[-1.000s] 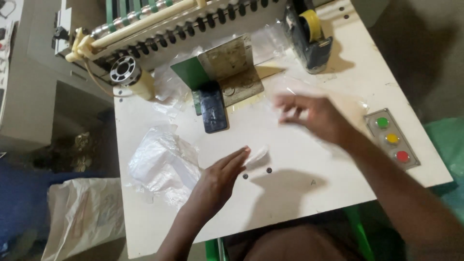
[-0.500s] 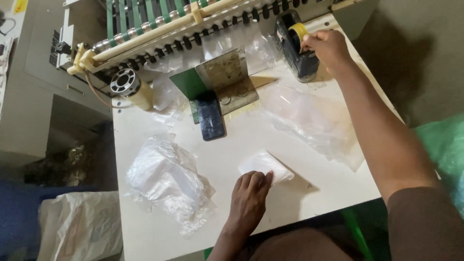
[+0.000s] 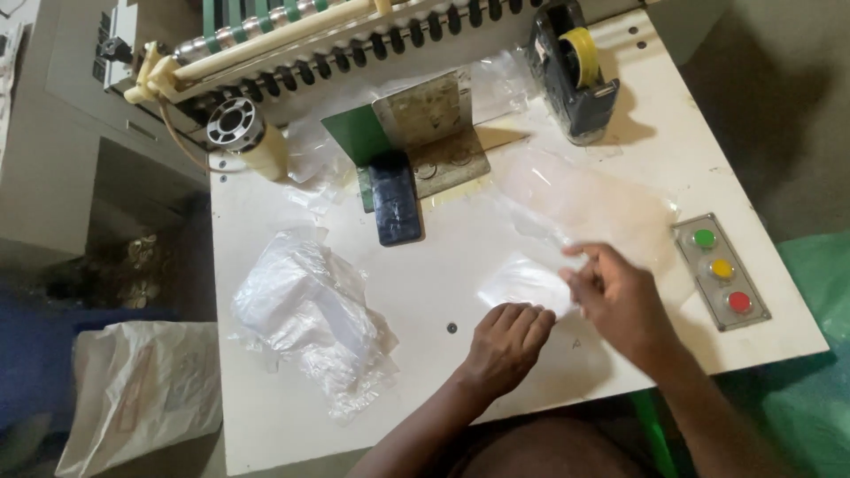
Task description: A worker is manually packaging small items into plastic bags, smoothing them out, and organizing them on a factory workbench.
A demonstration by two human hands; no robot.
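A small clear plastic packet (image 3: 524,281) with something white in it lies flat on the white machine table (image 3: 443,265). My left hand (image 3: 507,343) rests at its near edge, fingers curled and pressing down on it. My right hand (image 3: 617,294) is at the packet's right edge, with the fingertips pinching the plastic. Just beyond the hands lies a loose stack of clear plastic bags (image 3: 602,199).
A heap of crumpled clear bags (image 3: 305,314) lies at the left. A dark phone (image 3: 394,205) lies by a metal plate (image 3: 429,124), and a tape dispenser (image 3: 575,71) stands at the back. A three-button panel (image 3: 722,270) sits right. A white sack (image 3: 142,389) is on the floor.
My right hand has come back from the tape dispenser to the packet's right edge. My left hand has stayed at the packet's near edge.
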